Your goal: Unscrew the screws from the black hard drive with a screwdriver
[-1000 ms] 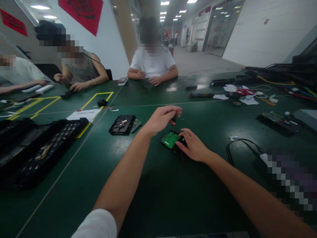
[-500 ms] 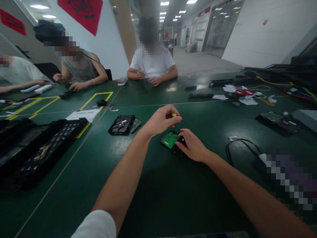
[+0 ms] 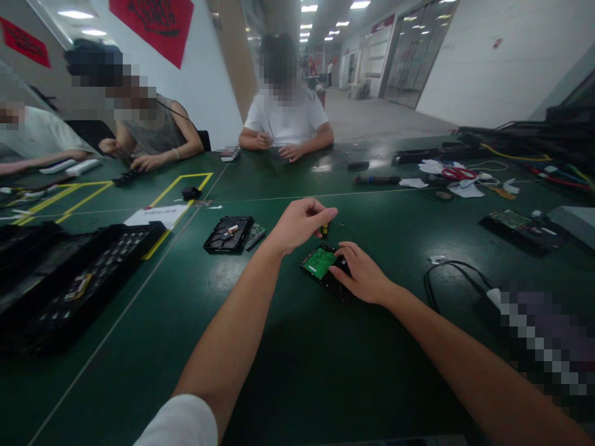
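A hard drive (image 3: 338, 288) lies on the green table with its green circuit board (image 3: 318, 262) facing up. My right hand (image 3: 360, 271) grips the drive's right side, thumb and fingers bent over its edges. Just beyond the drive, my left hand (image 3: 304, 224) is closed around a small yellow and black screwdriver (image 3: 325, 230), held roughly upright; its tip is hard to make out. Tiny bits that look like screws (image 3: 341, 225) lie right of the screwdriver. Left of my left hand sits another hard drive (image 3: 227, 235), beside a loose circuit board (image 3: 255, 235).
Black trays (image 3: 100, 266) fill the left side. On the right are another drive (image 3: 523, 228), a black cable (image 3: 430, 285) and a blurred-out object (image 3: 548, 334). Farther back lie a dark tool (image 3: 377, 179), red-handled scissors (image 3: 458, 174) and wire bundles. Several people sit across the table.
My left hand has tilted and shifted slightly left, so the screwdriver now shows below the fingers; before, only its yellow end showed. My right hand and the drive stay put.
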Action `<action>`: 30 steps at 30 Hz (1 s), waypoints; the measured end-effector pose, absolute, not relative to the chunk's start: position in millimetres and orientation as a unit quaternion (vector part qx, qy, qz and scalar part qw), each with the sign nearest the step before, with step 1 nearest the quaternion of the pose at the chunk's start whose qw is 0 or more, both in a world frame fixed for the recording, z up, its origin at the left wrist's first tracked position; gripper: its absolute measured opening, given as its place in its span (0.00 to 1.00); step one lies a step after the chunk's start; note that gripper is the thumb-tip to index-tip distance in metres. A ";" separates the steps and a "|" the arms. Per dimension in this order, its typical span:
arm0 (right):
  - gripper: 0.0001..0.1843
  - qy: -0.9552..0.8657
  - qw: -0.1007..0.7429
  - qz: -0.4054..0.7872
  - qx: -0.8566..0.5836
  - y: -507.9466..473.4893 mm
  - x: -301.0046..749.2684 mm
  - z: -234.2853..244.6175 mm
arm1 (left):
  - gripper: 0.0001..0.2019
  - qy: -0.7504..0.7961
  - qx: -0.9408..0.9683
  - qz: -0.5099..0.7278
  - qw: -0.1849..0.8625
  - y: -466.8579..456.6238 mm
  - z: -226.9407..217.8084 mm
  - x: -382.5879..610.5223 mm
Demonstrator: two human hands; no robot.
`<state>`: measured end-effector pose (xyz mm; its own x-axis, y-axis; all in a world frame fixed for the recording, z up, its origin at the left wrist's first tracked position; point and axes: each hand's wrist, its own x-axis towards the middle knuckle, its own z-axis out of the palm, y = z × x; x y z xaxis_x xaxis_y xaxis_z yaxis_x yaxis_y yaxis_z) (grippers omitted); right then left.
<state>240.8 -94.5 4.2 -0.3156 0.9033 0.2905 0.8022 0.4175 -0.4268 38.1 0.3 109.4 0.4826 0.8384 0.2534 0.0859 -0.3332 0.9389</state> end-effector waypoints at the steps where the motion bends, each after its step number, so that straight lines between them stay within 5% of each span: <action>1: 0.19 -0.804 0.249 0.101 -0.530 -94.3 240.9 3.6 | 0.17 0.329 0.717 0.394 0.472 -0.2 109.5 37.9; 18: 0.19 -0.806 0.255 0.097 -0.526 -95.0 241.8 3.5 | 0.12 0.262 0.632 0.389 0.617 -2.4 114.2 38.8; 30: 0.19 -0.802 0.255 0.103 -0.530 -95.6 240.9 5.1 | 0.09 0.270 0.691 0.390 0.546 -1.9 111.3 37.6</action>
<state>240.9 -95.6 5.1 -0.3082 0.9032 0.2987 0.7980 0.4164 -0.4357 37.6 -1.9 111.3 0.5509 0.7980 0.2443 -0.0525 -0.2590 0.9645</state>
